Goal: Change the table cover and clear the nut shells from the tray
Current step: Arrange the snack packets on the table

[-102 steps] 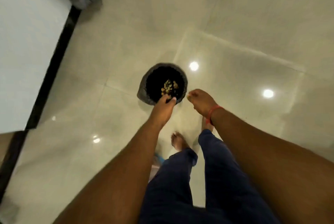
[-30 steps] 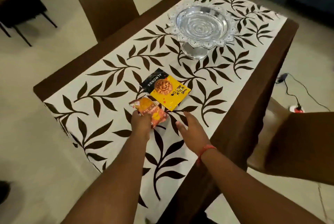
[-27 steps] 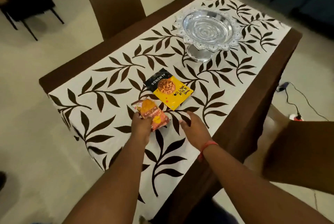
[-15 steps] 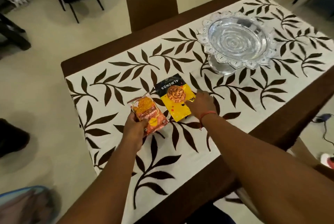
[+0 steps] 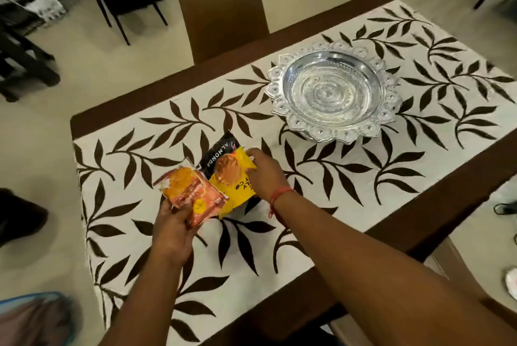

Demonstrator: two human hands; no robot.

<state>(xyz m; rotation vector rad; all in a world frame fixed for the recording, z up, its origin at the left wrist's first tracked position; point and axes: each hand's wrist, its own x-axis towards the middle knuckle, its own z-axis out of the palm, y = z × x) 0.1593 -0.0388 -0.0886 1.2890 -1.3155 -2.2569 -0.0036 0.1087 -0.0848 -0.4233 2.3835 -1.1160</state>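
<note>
My left grip (image 5: 173, 229) held an orange packet (image 5: 193, 194); my right grip (image 5: 264, 175) pinched the almond pouch (image 5: 226, 169) beside it, above the cover (image 5: 321, 178). The tray (image 5: 333, 94) stood well beyond on the surface (image 5: 433, 200).

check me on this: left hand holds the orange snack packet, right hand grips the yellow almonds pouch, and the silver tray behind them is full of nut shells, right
Not quite. In the head view the silver tray holds no nut shells; its bowl shows only bare patterned metal. The rest is right: the left hand holds the orange snack packet, and the right hand grips the yellow almonds pouch.
</note>
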